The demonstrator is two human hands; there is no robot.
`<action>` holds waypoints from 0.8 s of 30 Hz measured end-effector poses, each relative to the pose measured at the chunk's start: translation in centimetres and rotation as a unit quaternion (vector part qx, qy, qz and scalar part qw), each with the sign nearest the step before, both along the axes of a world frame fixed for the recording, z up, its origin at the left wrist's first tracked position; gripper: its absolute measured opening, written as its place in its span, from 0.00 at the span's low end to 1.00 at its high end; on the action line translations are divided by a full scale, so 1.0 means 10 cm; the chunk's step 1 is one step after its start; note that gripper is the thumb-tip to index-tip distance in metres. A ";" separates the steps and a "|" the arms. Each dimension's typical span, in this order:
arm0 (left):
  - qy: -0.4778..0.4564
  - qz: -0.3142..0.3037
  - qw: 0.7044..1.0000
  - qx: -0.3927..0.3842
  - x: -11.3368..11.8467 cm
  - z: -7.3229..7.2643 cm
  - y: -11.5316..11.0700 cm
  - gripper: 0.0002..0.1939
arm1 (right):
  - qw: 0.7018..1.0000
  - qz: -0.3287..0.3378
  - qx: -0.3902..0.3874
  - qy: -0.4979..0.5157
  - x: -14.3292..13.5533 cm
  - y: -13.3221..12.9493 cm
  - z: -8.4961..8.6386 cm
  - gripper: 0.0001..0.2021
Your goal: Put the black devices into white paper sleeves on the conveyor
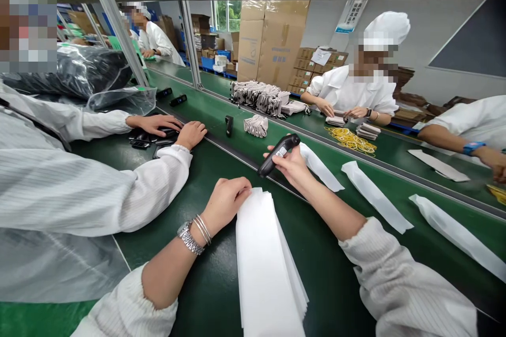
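Right hand [294, 166] grips a black handheld device [279, 154], lifted off the belt. Left hand [229, 200] curled, pinching the top edge of the white sleeve stack [264, 263] just below it. Filled sleeves [375, 197] lie beyond the right hand. Best to peel one sleeve only, mouth open, device nose-first.

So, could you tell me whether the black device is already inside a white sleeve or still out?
Out: the right hand holds the black device bare above the stack of white sleeves.
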State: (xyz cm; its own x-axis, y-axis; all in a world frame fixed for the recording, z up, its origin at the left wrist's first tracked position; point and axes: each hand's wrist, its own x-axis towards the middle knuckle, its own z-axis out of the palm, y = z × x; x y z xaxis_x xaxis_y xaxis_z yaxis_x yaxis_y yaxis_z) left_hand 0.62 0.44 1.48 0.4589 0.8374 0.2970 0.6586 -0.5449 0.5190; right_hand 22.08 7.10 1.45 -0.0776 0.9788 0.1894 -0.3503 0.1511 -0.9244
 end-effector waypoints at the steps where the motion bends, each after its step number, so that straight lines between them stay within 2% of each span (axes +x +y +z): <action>1: -0.009 -0.008 1.000 0.007 0.00 0.00 -0.01 0.07 | 1.000 0.012 -0.001 0.003 -0.03 -0.10 0.04 0.44; 4: -0.033 -0.025 0.998 0.040 0.01 0.02 -0.02 0.05 | 0.999 0.037 -0.004 -0.002 -0.12 -0.27 0.07 0.46; 8: -0.092 -0.029 0.994 0.056 0.02 0.05 -0.04 0.05 | 0.997 0.065 -0.001 -0.031 -0.24 -0.34 -0.01 0.44; 10: -0.128 -0.035 0.990 0.053 0.03 0.07 -0.06 0.05 | 0.995 0.070 0.017 -0.071 -0.29 -0.37 -0.05 0.37; 13: -0.180 -0.030 0.982 0.055 0.04 0.09 -0.09 0.04 | 0.982 0.088 0.044 -0.159 -0.34 -0.45 -0.07 0.20; 16: -0.225 0.014 0.972 0.066 0.04 0.09 -0.09 0.05 | 0.968 0.148 0.050 -0.194 -0.38 -0.55 -0.08 0.19; 20: -0.263 0.071 0.961 0.048 0.03 0.07 -0.05 0.07 | 0.949 0.264 0.013 -0.174 -0.44 -0.67 -0.03 0.18; 22: -0.263 0.077 0.961 0.030 0.01 0.06 -0.03 0.09 | 0.962 0.239 -0.014 -0.133 -0.42 -0.65 0.04 0.17; 24: -0.239 0.080 0.968 0.011 -0.01 0.05 -0.01 0.10 | 0.987 0.129 -0.012 -0.096 -0.33 -0.53 0.14 0.16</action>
State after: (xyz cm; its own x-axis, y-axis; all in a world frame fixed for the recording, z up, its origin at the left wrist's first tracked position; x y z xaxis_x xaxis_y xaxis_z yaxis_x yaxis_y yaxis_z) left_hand 0.56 0.32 1.93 0.1301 0.8773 0.4619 0.4236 -0.4704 0.7741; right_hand 18.80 1.81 2.80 -0.3568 0.9260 0.1236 -0.1922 0.0567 -0.9797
